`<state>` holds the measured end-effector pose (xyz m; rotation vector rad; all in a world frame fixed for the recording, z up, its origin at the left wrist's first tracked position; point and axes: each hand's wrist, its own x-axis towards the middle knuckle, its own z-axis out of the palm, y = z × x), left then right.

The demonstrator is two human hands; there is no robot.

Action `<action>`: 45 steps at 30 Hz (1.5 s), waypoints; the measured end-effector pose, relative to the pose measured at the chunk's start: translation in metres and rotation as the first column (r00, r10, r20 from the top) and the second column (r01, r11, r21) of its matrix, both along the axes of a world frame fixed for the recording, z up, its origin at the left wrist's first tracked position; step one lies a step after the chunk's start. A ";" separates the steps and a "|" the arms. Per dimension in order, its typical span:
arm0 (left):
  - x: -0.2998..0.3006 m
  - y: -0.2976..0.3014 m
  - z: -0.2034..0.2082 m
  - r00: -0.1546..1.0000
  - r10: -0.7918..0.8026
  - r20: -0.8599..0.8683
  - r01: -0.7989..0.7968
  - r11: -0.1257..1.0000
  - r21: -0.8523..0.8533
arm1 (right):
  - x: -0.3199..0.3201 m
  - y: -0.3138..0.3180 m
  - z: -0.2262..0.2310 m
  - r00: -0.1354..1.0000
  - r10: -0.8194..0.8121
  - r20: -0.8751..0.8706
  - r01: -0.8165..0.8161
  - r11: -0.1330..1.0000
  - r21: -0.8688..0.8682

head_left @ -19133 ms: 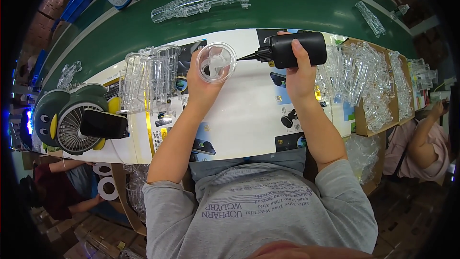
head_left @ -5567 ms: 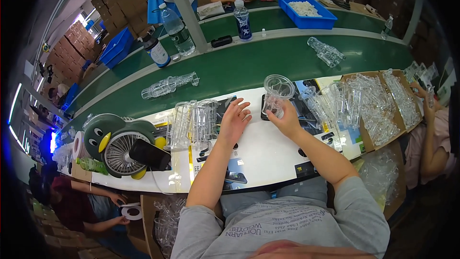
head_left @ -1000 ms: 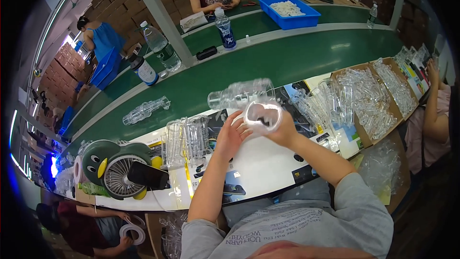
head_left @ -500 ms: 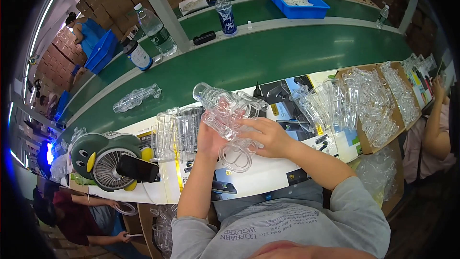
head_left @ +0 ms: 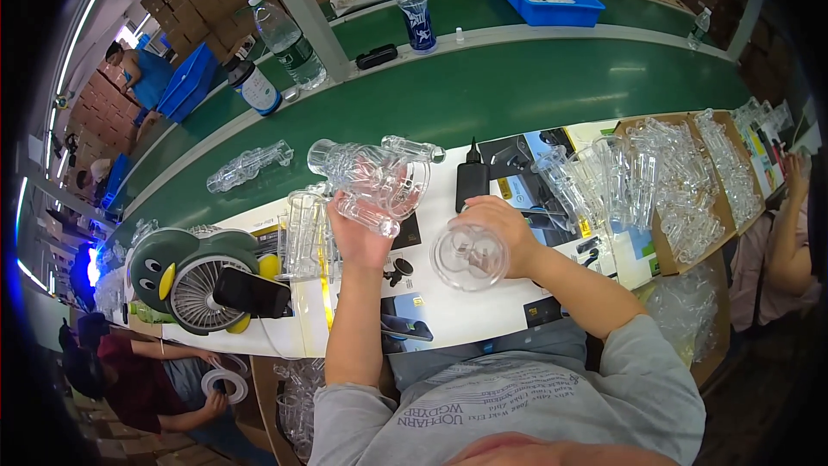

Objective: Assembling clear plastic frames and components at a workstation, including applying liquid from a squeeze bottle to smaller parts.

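Your left grip curls around a clear, many-tubed plastic piece just beyond it, likely light, stiff, slippery and best held mid-body, while your right grip wraps a clear, round-rimmed plastic cup.

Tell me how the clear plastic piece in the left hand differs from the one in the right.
Shape: the left piece has tubes jutting from its body; the right piece shows mainly a round rim. Pose: the left piece lies sideways to the camera; the right piece turns its rim upward toward it. Both are transparent; left hand and right hand hold one each.
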<state>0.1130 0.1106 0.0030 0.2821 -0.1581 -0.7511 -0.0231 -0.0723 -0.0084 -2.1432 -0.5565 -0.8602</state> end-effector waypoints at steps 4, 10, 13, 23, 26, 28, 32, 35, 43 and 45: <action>-0.002 -0.001 -0.002 0.991 0.107 0.076 -0.115 0.988 0.106 | -0.007 0.008 0.003 0.960 0.020 -0.279 0.035 0.981 0.191; -0.007 -0.003 -0.002 0.986 0.024 0.167 -0.030 0.999 0.030 | -0.009 0.003 0.005 0.795 0.424 -0.435 0.017 0.700 0.714; -0.011 -0.003 0.001 0.982 0.057 0.178 -0.085 0.985 0.152 | -0.010 0.000 0.011 0.838 0.317 -0.444 0.028 0.788 0.615; -0.005 0.000 -0.006 0.982 0.101 0.157 -0.110 0.993 0.051 | -0.012 0.000 0.017 0.858 0.330 -0.394 -0.047 0.815 0.578; -0.008 -0.003 -0.001 0.953 0.178 0.246 -0.216 0.966 0.140 | -0.011 -0.001 0.018 0.837 0.304 -0.455 0.040 0.795 0.605; -0.006 -0.001 -0.001 0.955 0.181 0.236 -0.216 0.967 0.132 | -0.009 -0.003 0.016 0.875 0.246 -0.416 0.042 0.818 0.573; -0.006 -0.003 0.000 0.947 0.198 0.253 -0.245 0.955 0.170 | -0.005 -0.003 0.013 0.863 0.150 -0.483 0.131 0.856 0.500; -0.006 -0.001 -0.004 0.939 0.203 0.277 -0.258 0.950 0.177 | -0.003 -0.007 0.013 0.815 0.094 -0.571 0.153 0.916 0.370; -0.014 -0.005 0.009 0.805 0.269 0.529 -0.452 0.855 0.254 | 0.000 -0.010 0.021 0.687 0.039 -0.725 0.254 0.923 0.290; -0.011 -0.002 0.008 0.797 0.254 0.548 -0.442 0.864 0.243 | 0.000 -0.007 0.024 0.673 -0.008 -0.739 0.251 0.943 0.218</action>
